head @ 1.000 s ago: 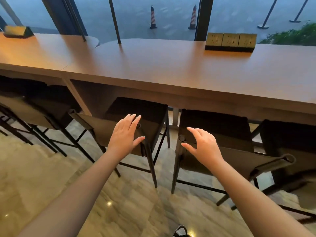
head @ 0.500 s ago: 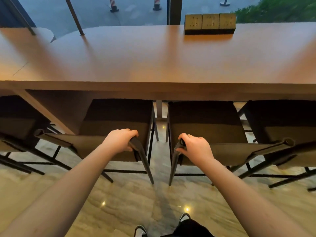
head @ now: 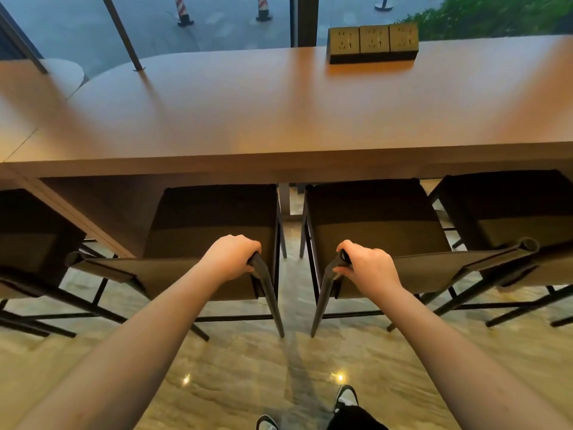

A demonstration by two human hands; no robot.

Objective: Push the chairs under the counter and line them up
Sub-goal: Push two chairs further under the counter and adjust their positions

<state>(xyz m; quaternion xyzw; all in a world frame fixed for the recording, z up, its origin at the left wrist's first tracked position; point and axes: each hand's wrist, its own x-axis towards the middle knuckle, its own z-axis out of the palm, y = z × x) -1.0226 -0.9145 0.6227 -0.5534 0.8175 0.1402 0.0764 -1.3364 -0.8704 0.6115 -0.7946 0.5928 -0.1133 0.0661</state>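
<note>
Two dark bar chairs stand side by side in front of the wooden counter (head: 279,119), their seats partly under its front edge. My left hand (head: 231,257) grips the right end of the left chair's (head: 214,218) backrest. My right hand (head: 369,268) grips the left end of the right chair's (head: 369,218) backrest. A narrow gap of floor separates the two chairs. Their black legs rest on the marble floor.
Another chair (head: 511,212) stands at the far right and one more (head: 28,237) at the far left, both partly under the counter. A block of three power sockets (head: 373,43) sits on the counter's far side by the window. My shoes (head: 345,397) show at the bottom.
Both hands went from hovering open above the chair backs to gripping them. The two chairs now sit squarer to the counter, and my view has moved closer and looks further down.
</note>
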